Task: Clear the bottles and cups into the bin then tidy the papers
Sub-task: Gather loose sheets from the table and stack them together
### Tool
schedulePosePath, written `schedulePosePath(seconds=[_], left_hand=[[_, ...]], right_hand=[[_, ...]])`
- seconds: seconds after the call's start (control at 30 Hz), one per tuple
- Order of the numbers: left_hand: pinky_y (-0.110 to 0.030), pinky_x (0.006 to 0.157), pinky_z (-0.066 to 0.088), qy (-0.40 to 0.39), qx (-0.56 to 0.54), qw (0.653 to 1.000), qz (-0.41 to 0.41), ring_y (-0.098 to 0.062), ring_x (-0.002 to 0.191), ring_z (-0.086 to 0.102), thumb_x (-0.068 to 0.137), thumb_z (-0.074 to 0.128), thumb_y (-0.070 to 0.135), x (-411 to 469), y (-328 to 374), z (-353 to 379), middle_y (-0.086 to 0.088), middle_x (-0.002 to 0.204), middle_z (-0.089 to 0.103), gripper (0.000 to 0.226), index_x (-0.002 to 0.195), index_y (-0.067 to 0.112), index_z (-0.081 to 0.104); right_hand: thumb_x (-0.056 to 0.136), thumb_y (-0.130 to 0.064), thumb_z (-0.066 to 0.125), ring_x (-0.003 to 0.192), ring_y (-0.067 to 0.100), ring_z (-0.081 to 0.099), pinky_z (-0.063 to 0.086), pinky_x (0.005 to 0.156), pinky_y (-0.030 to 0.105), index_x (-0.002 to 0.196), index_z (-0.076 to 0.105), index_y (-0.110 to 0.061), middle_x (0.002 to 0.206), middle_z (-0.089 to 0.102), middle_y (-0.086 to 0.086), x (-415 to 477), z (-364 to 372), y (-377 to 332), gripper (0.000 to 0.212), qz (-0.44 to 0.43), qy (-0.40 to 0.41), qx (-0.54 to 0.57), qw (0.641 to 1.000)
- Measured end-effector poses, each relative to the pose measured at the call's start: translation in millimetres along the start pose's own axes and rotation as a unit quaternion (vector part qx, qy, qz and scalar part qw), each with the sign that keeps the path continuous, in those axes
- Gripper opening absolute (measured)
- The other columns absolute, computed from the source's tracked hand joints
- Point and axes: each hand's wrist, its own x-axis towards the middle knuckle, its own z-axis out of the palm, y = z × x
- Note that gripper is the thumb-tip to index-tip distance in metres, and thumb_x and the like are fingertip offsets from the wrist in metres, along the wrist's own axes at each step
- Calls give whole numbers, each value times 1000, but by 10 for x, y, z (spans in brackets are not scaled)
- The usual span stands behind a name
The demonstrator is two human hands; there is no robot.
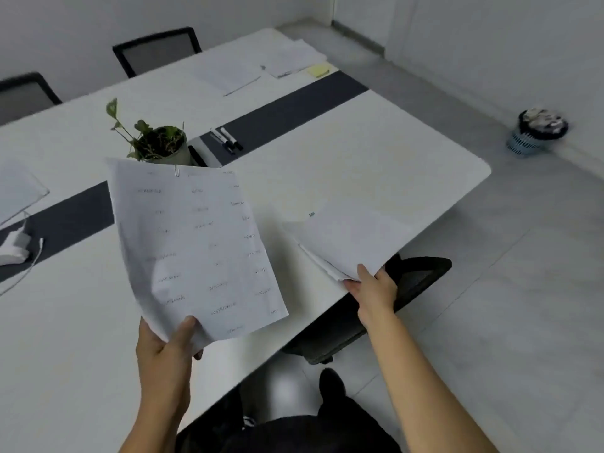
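A paper-clipped sheaf of printed papers (196,243) is held up off the white table (327,158), directly in front of the potted plant (160,145), so that its top edge covers the base of the pot. The paper clip (176,171) sits on that top edge. The left hand (166,348) grasps the sheaf's lower corner, thumb on the printed face and fingers curled behind.

Right of the plant and nearer the person, a loose stack of papers (346,240) lies at the table's edge. The right hand (372,289) pinches its near corner, thumb on top and fingers underneath. A dark office chair (418,282) is tucked under the table below that hand.

Just right of the plant, markers (227,140) lie on the dark strip (294,109) that runs along the table's middle. Beyond the plant, at the table's far end, lie more sheets (228,73) and a yellow sticky-note pad (318,70). Left of the plant sits a white charger with its cable (13,246).

Behind the plant two mesh-backed chairs (157,50) stand by the wall. Far to its right, on the floor, stands the bin (537,134), its contents too blurred to make out.
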Motion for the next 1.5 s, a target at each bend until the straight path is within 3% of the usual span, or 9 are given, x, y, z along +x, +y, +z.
schedulePosePath(seconds=[0.33,0.5,0.6,0.83,1.0,1.17,1.27,1.4,1.5], left_hand=[[-26,42,36,-140,-114,982,55,-21,59,45,92,52,-10,-585,377,188,-14,91,56,32,115,12,57],[-26,43,36,-190,-143,969,60,-22,56,43,93,52,-10,-944,512,592,-15,88,53,35,122,10,55],[-25,48,41,-211,-141,966,56,-20,71,53,94,54,-8,-1100,473,992,-7,100,62,37,123,15,56],[-23,63,49,-211,-106,971,45,-23,94,59,94,56,-4,-1558,381,2404,-10,119,65,43,133,15,53],[-35,77,45,-188,-99,976,41,-29,105,61,94,57,-2,-1860,532,3754,-16,132,62,44,132,20,55],[-51,102,48,-151,-124,980,24,-23,116,66,95,58,-1,-2001,807,4733,7,122,71,44,114,39,62],[-46,99,50,-141,-132,981,28,-19,114,67,96,55,-3,-1884,781,5309,6,121,71,46,118,37,60],[-30,67,59,-122,-133,984,12,-20,100,70,96,55,-2,-1495,647,6189,4,117,72,42,124,29,59],[-26,58,54,-122,-116,986,22,-15,86,69,95,54,-3,-1106,708,7003,5,107,72,39,128,18,56]], right_hand=[[100,-10,56,95,12,72,58,65,28,126,61,-27,116,73,-6,-1801,-1068,-411,31,-223,-10,102,969],[100,-12,55,117,27,65,56,90,58,133,58,-31,129,68,-4,-2024,-1729,-612,38,-283,47,105,952],[100,-15,55,121,32,63,48,96,68,131,60,-32,129,68,-2,-1909,-2070,-754,36,-299,68,99,947],[99,-12,54,113,13,68,60,79,28,133,58,-31,125,70,-11,-1032,-2812,-1432,39,-301,65,123,943],[99,-12,54,113,15,68,59,75,30,132,59,-26,127,69,-5,-236,-3357,-2411,36,-292,40,115,949],[99,-12,55,109,15,70,59,70,27,136,56,-22,124,71,-3,450,-3529,-3261,39,-279,6,99,955],[99,-12,54,108,14,71,59,71,26,136,57,-25,123,71,-4,1040,-3522,-3645,39,-267,-5,86,960],[100,-9,52,106,12,71,60,76,26,133,59,-26,122,72,-5,1939,-3406,-4194,38,-262,-19,74,962],[100,-8,51,108,13,71,60,76,26,135,58,-24,124,72,-3,2613,-3275,-4741,39,-263,-20,61,963]])
